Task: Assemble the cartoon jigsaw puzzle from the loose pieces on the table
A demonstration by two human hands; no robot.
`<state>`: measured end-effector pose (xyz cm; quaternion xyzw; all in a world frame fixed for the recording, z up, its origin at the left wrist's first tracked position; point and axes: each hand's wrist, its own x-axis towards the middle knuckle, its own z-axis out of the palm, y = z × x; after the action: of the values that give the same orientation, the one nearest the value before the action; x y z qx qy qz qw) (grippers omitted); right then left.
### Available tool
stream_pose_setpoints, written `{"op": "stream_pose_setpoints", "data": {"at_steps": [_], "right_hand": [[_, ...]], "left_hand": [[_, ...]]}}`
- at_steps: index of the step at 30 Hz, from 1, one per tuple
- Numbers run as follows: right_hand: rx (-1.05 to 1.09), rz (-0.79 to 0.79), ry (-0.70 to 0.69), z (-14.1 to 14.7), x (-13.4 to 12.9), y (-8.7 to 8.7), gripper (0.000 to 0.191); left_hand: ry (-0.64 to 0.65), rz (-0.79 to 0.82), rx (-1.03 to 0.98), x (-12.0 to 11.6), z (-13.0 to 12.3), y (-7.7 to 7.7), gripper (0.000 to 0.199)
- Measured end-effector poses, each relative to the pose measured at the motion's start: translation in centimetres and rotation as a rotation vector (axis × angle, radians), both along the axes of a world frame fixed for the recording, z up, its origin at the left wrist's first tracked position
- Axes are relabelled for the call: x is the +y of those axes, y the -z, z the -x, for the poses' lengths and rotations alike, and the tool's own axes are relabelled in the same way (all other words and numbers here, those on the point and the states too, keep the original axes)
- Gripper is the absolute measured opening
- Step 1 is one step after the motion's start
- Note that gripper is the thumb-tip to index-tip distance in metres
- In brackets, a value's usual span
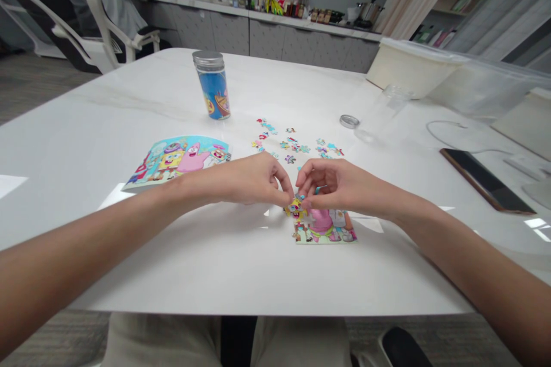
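Observation:
My left hand (264, 180) is closed, thumb and forefinger pinching the left side of a small yellow cartoon-face puzzle piece (296, 206). From the other side, my right hand (331, 183) grips the same yellow part with thumb and curled fingers. It could be one piece or a few joined; I cannot tell. Directly below it lies a partly joined jigsaw puzzle (322, 223), showing a pink figure, its upper part hidden behind my right hand. Loose puzzle pieces (290, 159) are scattered on the table beyond both hands.
A picture card (189, 155) lies left of my left hand, with a picture-wrapped jar (214, 89) behind it. To the right are a metal lid (349, 121), a clear jar (383, 112), a phone (484, 180), a cable and plastic bins (413, 66). A person sits at the back left.

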<state>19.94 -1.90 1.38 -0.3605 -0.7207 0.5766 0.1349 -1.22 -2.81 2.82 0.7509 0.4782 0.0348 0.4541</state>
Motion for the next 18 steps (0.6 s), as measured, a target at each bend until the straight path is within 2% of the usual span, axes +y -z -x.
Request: {"op": "stream_pose_setpoints", "data": {"at_steps": [8, 13, 18], "right_hand": [[0.017, 0.033, 0.032, 0.03, 0.12, -0.05, 0.024], [-0.014, 0.027, 0.003, -0.16, 0.17, 0.17, 0.024], [-0.007, 0.093, -0.011, 0.19, -0.11, 0.11, 0.026]], "left_hand": [[0.063, -0.013, 0.022, -0.07, 0.11, 0.13, 0.022], [-0.005, -0.012, -0.02, -0.08, -0.03, -0.14, 0.021], [-0.047, 0.043, -0.071, -0.17, -0.19, -0.3, 0.017]]}}
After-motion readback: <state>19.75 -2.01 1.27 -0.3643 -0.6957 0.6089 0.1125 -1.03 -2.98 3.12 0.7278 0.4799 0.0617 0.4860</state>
